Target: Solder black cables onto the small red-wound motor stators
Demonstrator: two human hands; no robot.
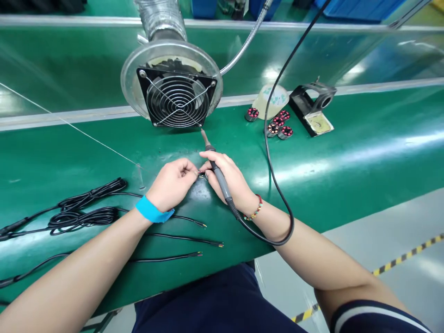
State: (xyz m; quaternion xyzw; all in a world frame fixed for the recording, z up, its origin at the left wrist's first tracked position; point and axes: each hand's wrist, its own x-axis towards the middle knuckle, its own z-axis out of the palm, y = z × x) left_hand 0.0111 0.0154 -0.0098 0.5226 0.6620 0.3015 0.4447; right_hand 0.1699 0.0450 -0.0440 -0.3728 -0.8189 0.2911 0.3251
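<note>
My right hand [231,180] holds a soldering iron [220,178] between thumb and forefinger, its tip pointing up and away toward the fan. Closed in a pinch, my left hand [173,182] has its fingertips almost touching those of the right. Between them shows a thin wire end [200,173], too small to make out fully. Below my left hand, several black cables [183,238] lie with stripped, coloured ends pointing right. Their bundled lengths [83,215] rest at the left, partly hidden by my left forearm.
A fume extractor fan [178,101] hangs just beyond my hands. Farther right are several small motor stators [285,132], a translucent container [270,101] and a soldering iron stand [314,108] with a yellow sponge [319,124]. The iron's black cord [268,152] loops over my right forearm.
</note>
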